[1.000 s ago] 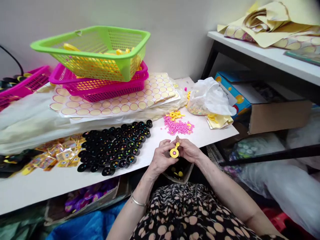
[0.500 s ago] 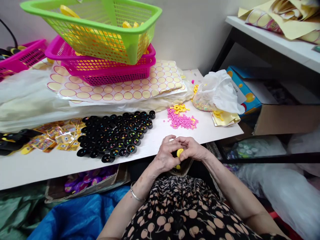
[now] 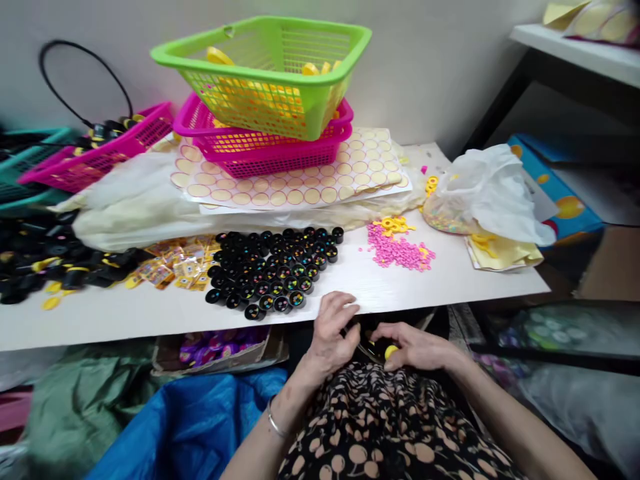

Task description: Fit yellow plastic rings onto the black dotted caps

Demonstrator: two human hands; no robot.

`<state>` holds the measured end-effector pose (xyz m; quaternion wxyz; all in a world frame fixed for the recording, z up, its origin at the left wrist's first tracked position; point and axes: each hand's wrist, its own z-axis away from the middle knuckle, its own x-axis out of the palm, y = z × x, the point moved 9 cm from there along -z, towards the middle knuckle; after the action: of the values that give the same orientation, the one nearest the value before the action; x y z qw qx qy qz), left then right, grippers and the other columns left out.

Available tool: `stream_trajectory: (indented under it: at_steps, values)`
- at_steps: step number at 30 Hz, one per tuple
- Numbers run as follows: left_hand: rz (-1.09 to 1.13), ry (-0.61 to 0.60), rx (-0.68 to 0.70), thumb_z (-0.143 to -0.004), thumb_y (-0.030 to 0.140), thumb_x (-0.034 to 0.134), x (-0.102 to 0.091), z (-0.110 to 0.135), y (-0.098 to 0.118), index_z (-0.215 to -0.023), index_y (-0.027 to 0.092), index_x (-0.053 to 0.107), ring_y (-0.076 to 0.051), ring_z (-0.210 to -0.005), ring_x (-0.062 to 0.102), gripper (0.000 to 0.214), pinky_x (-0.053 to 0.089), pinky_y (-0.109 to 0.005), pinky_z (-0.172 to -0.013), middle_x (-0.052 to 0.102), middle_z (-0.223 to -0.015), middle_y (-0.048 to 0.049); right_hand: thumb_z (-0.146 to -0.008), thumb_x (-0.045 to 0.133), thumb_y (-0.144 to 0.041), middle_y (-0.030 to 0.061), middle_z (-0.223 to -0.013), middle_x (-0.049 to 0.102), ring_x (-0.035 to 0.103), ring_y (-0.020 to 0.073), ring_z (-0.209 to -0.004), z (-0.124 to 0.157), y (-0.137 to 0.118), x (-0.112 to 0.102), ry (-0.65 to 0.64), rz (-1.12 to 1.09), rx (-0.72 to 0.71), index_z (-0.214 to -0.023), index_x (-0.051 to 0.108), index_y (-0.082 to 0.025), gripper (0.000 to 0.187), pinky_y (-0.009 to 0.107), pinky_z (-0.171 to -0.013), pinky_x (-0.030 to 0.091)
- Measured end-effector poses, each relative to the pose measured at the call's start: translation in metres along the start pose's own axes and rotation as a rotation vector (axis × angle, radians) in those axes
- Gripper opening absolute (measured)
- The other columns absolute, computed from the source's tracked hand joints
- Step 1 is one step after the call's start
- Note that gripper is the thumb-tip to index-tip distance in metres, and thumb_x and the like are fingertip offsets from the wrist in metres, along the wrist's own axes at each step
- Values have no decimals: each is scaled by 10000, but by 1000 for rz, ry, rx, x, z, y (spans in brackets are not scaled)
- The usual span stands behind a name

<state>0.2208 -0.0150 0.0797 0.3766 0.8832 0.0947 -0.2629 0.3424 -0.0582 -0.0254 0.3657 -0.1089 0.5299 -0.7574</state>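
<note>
My left hand (image 3: 331, 339) is at the table's front edge, its fingers curled toward the thumb. A dark thing shows between them, but its kind is too hidden to make out. Over my lap, my right hand (image 3: 417, 347) has a small yellow round piece (image 3: 391, 351) between thumb and fingers. Below the hands is a dark, partly hidden container (image 3: 369, 347). Several small black cups (image 3: 267, 283) with coloured bits inside stand in rows on the table, left of my left hand. Tiny pink pieces (image 3: 403, 253) lie in a pile beyond my right hand, beside yellow ring-ended pieces (image 3: 395, 225).
A green basket (image 3: 260, 73) of yellow parts sits on a pink basket (image 3: 280, 160), over sticker sheets (image 3: 305, 195). Clear packets (image 3: 183, 263) and black parts (image 3: 65, 267) lie left. A white plastic bag (image 3: 493, 193) rests right. Under the table is a box of purple items (image 3: 215, 363).
My hands have come apart: the right one moved right and down over my lap, the left one stayed near the table edge. The view has turned left.
</note>
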Motion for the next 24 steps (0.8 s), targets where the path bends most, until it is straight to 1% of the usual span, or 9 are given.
stream_trajectory:
  at_steps: [3,6,8,10,14,17,19,21,24]
  values:
    - [-416,275,-99,-740,111,562,-44,25,-23,-966,174,614,-199,-876,552,240,453,-376,-795,633,-929,-92,-723,557,-181,130,-1077,594,542,253,-1020,-17,28,1,70,514,196,-1116,573,-133,396,335,-847,400]
    - [-778,336,-201,-746,243,614,-65,37,-42,-976,150,631,-253,-955,516,249,412,-413,-838,603,-1038,-146,-716,514,-99,181,-970,637,595,286,-942,-41,55,7,19,714,349,-962,633,-97,273,350,-771,429]
    - [-912,314,-247,-739,330,628,-70,36,-52,-973,139,639,-288,-1016,471,302,390,-433,-858,577,-1100,-170,-699,526,-89,176,-883,654,622,284,-858,-55,64,11,-16,702,371,-851,650,-99,196,330,-692,442]
    - [-966,284,-245,-740,371,624,-70,33,-56,-956,139,643,-297,-1033,450,318,382,-434,-861,580,-1102,-168,-699,539,-106,163,-865,657,626,270,-836,-60,66,11,-23,686,364,-847,647,-107,183,308,-661,439]
    - [-901,325,-175,-711,354,660,-73,28,-50,-919,162,643,-281,-1017,479,284,395,-417,-872,600,-1081,-135,-696,606,-221,94,-908,651,602,203,-875,-45,45,4,-5,605,265,-945,626,-152,259,241,-669,424]
    - [-813,393,-93,-656,306,719,-73,28,-39,-940,172,628,-272,-976,518,327,422,-413,-850,621,-1044,-124,-701,595,-235,15,-730,620,584,143,-688,-22,17,-4,-54,310,165,-885,608,-166,196,207,-558,400]
    - [-763,416,-25,-630,275,744,-67,27,-30,-967,178,614,-265,-929,545,374,437,-406,-818,641,-1000,-117,-749,549,-252,-25,-619,558,544,116,-564,-11,-3,-21,-35,55,103,-877,583,-170,156,204,-503,380]
    - [-689,401,30,-631,248,745,-54,22,-22,-993,183,599,-253,-894,566,396,446,-396,-799,654,-969,-108,-791,508,-281,-33,-603,526,514,107,-538,-8,-20,-61,200,-19,8,-861,572,-174,143,214,-513,380]
    - [-524,314,56,-674,203,706,-26,9,-18,-1031,172,569,-230,-874,578,384,452,-384,-805,657,-948,-103,-784,500,-238,0,-687,554,508,130,-639,0,-36,-129,776,215,-96,-789,582,-177,102,245,-613,388]
